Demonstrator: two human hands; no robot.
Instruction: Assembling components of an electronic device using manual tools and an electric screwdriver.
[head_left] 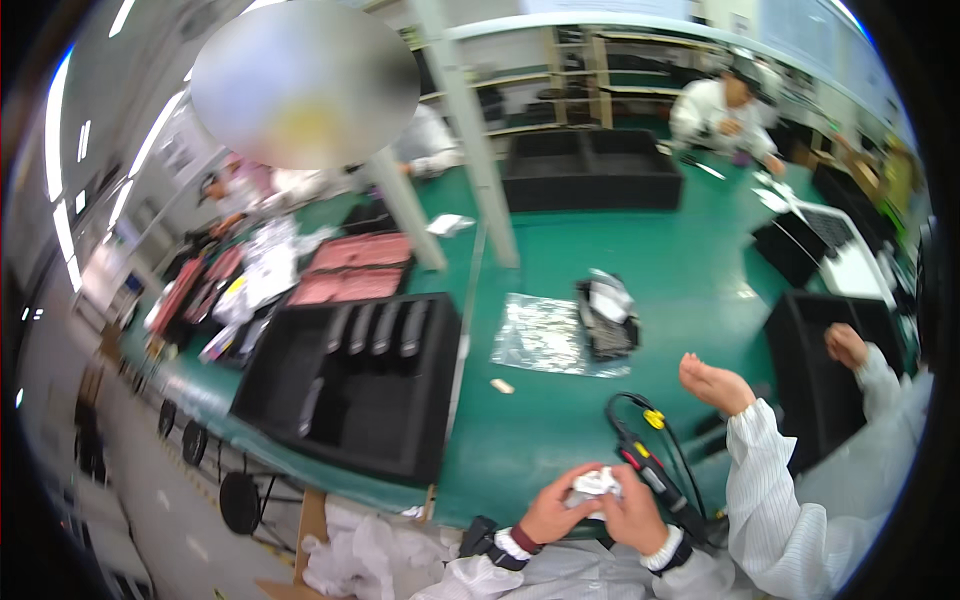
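Note:
Near the table's front edge, my left hand [553, 512] and my right hand [635, 513] are closed together on a small crumpled white wad [597, 482], thin like paper or film. The fingers cover part of it, and I cannot tell whether anything is inside. Close beside my right hand lies a black and red handheld tool [648, 465] with a yellow part and a looped black cable. Farther out on the green table [545, 255] a dark packet [608, 318] with a pale label rests on a clear plastic bag [540, 335].
A black tray [270, 375] with several dark curved pieces stands at left. At right, a co-worker's hand [718, 384] reaches over the table beside another black tray [812, 400]. A black box [592, 195] and a metal post [490, 200] stand farther back. White plastic [365, 555] fills a carton below.

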